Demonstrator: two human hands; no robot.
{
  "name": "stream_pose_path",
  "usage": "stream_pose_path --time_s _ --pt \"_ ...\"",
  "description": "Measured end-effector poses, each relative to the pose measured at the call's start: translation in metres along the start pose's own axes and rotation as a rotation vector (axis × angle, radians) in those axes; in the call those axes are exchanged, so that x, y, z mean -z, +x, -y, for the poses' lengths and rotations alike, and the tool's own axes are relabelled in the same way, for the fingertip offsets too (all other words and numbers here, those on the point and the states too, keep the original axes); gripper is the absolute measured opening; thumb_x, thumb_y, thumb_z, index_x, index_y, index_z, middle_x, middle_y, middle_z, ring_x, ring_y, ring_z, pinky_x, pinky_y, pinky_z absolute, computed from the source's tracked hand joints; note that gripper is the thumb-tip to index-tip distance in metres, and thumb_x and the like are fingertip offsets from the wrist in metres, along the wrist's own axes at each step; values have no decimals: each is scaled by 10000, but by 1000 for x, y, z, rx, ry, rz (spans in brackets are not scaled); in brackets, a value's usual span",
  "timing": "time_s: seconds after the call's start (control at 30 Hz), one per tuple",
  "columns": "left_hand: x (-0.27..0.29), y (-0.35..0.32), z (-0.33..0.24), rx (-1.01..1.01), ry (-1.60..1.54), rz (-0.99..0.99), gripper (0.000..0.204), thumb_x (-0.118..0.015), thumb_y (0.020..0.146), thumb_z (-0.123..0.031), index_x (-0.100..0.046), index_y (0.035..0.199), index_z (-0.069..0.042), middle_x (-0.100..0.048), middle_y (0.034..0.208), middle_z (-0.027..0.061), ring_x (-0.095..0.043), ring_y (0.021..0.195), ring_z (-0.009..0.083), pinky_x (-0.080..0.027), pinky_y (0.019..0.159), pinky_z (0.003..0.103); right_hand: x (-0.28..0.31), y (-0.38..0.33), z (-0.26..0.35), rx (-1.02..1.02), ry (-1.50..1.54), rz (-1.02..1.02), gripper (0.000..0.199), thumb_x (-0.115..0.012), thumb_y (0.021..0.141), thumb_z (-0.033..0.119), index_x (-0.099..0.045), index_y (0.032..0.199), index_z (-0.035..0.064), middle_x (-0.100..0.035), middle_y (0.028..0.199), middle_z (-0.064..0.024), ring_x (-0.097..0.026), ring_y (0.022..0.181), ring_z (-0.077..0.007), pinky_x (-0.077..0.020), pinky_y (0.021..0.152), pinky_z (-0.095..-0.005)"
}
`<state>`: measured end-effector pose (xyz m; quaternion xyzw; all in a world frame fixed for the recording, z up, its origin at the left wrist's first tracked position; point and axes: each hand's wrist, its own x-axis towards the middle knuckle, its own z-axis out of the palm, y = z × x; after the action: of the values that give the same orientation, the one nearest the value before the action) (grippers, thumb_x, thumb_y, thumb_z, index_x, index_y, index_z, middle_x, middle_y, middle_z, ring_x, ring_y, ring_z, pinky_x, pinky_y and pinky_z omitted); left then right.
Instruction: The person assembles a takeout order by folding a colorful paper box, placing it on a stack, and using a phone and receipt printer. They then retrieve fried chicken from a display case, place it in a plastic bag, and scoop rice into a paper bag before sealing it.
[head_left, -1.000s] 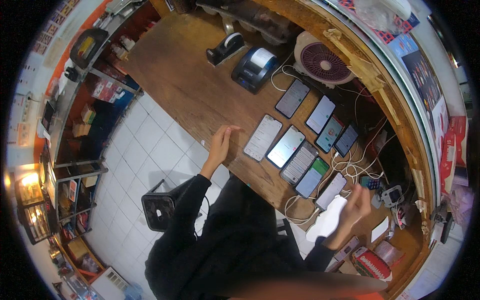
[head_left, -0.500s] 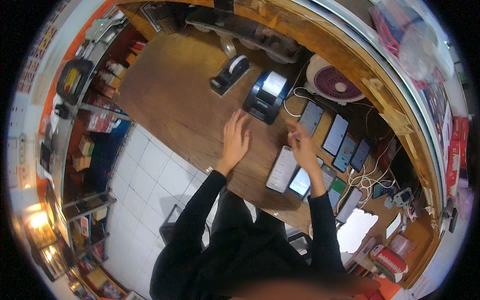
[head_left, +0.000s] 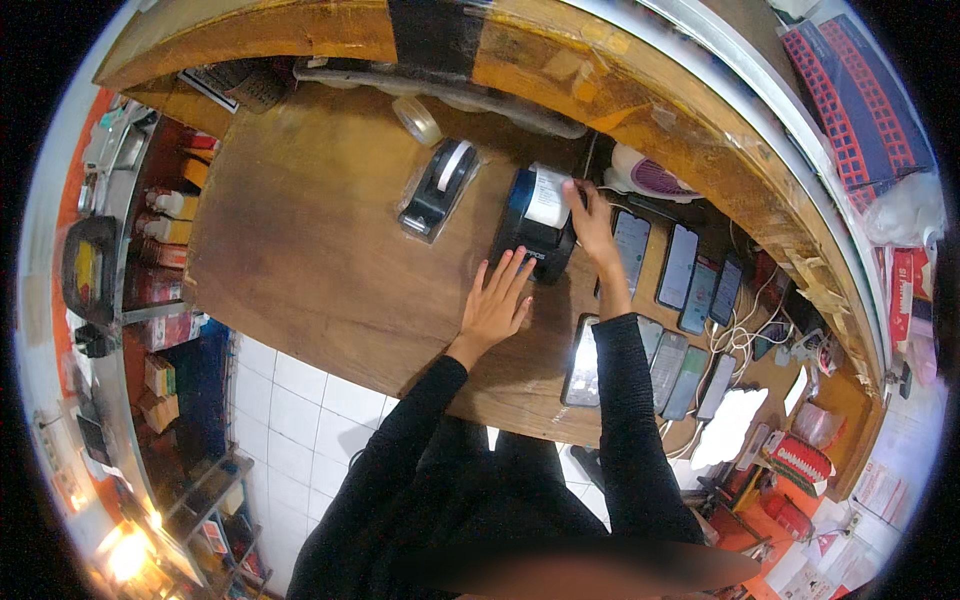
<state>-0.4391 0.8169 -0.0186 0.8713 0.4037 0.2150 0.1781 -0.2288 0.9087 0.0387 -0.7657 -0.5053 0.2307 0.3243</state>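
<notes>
A black receipt printer (head_left: 548, 238) stands on the wooden desk, with a strip of white receipt paper (head_left: 546, 204) at its top. My left hand (head_left: 492, 304) is open, fingers spread, its fingertips against the printer's near left edge. Beside the printer's right side, my right hand (head_left: 594, 228) has its fingers bent and closed at the right edge of the paper. Its thumb is partly hidden. To the left of the printer sits a black tape dispenser (head_left: 432, 200) with a pale roll in it.
Several phones (head_left: 680, 265) lie in rows to the right, among tangled white cables (head_left: 740, 335). A loose tape roll (head_left: 417, 120) rests behind the dispenser. A fan (head_left: 648, 175) stands at the back, near the raised wooden ledge (head_left: 560, 75). The wooden desk (head_left: 310, 220) stretches left.
Both hands have reached the printer: my left to its near edge, my right from above the phones to the paper. The view has shifted too.
</notes>
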Motion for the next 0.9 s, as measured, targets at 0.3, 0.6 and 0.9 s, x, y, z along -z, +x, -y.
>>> stream_pose_path --time_s 0.3,0.6,0.9 --pt "-3 0 7 2 120 252 704 -590 889 -328 -342 1506 -98 -197 1621 130 -105 1517 246 -104 1211 490 9 -203 32 267 226 76 253 -700 882 165 -704 1063 -11 -727 1032 -77 -667 985 -199 -497 887 -343" --pt "29 3 -16 43 -12 -42 573 -537 945 -196 -379 1492 -134 -291 1593 76 -296 1451 247 -234 1158 485 129 -160 -94 -279 1166 -822 343 -626 978 197 -544 1239 -10 -642 1181 -108 -650 987 -191 -542 831 -316" --pt "172 -27 -125 -142 -340 -145 469 -621 924 -316 -552 1359 -156 -571 1358 112 -470 1332 276 -261 1153 468 133 -204 34 194 49 853 454 -659 928 379 -662 1007 -68 -695 859 -216 -678 790 -279 -511 719 -409"
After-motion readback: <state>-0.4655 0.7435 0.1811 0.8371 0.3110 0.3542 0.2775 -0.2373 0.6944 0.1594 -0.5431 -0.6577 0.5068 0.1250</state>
